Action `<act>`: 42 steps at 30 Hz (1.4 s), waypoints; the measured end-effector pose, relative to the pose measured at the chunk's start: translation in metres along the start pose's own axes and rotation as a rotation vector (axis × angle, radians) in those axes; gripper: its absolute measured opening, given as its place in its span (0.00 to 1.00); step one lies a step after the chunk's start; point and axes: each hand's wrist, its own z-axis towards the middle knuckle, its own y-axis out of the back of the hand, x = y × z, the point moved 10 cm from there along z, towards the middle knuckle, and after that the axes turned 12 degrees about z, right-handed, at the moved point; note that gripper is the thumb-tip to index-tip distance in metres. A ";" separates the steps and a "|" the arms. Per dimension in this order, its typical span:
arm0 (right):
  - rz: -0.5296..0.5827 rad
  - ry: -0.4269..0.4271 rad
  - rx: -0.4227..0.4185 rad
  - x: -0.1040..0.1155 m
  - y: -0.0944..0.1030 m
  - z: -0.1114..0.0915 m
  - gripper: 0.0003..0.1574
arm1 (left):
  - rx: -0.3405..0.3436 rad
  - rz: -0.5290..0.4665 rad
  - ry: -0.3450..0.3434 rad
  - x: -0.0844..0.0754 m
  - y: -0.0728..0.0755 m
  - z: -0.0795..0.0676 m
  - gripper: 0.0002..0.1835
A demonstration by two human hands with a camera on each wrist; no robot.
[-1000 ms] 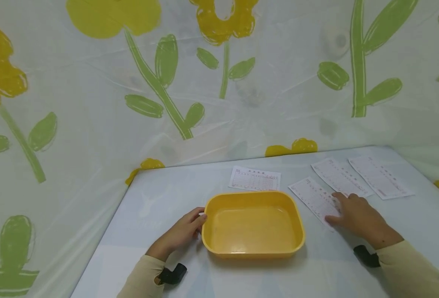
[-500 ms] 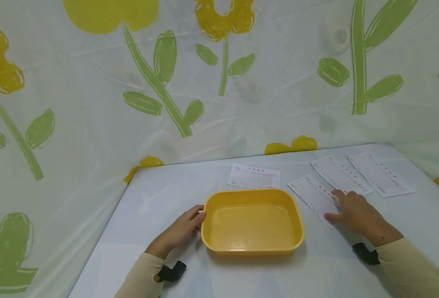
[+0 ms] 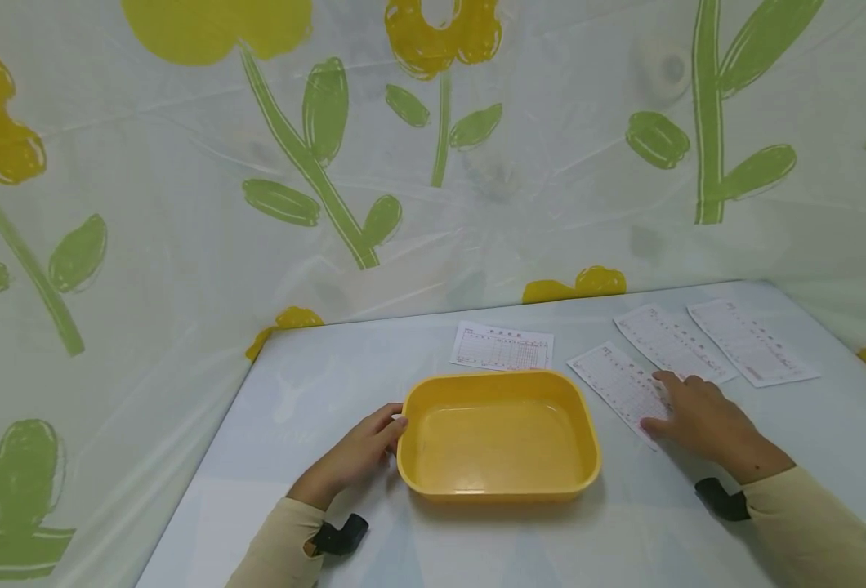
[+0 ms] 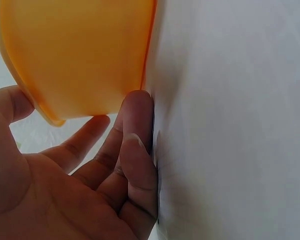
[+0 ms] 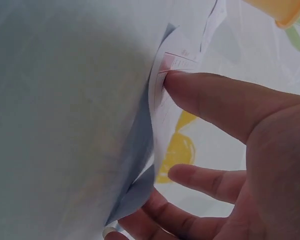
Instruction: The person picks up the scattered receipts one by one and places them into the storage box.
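Note:
A yellow plastic tray [image 3: 499, 441] with rounded corners sits on the white table. My left hand [image 3: 359, 453] holds its left end, thumb at the rim and the other fingers low along the outer wall. In the left wrist view the tray [image 4: 80, 55] slants up past the fingertips. To the right of the tray, my right hand [image 3: 705, 425] grips a white printed paper form [image 3: 617, 384] by its near end. The right wrist view shows the thumb on the printed face of the form [image 5: 162, 112] and fingers at its opposite edge, the paper bowing up between them.
Another form [image 3: 502, 346] lies behind the tray. Two more forms, one [image 3: 671, 343] near the held one and one [image 3: 752, 343] farther right, lie at the back right. A flower-printed curtain [image 3: 551, 237] hangs along the table's back edge.
Hands, tray and forms keep their places. The head view has tilted slightly, so the scene sits a little higher in the picture.

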 end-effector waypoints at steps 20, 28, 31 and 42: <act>0.064 0.002 0.034 -0.003 -0.005 0.002 0.58 | -0.015 0.008 0.016 0.000 0.000 -0.002 0.23; -0.016 -0.023 0.059 -0.010 -0.004 0.006 0.59 | -0.007 0.015 0.002 -0.002 0.000 -0.002 0.23; -0.021 -0.020 0.046 -0.012 -0.003 0.007 0.58 | -0.010 0.013 0.009 -0.002 0.000 -0.002 0.22; -0.055 0.039 -0.020 -0.007 -0.003 0.006 0.57 | -0.009 0.025 0.015 -0.001 0.001 -0.001 0.23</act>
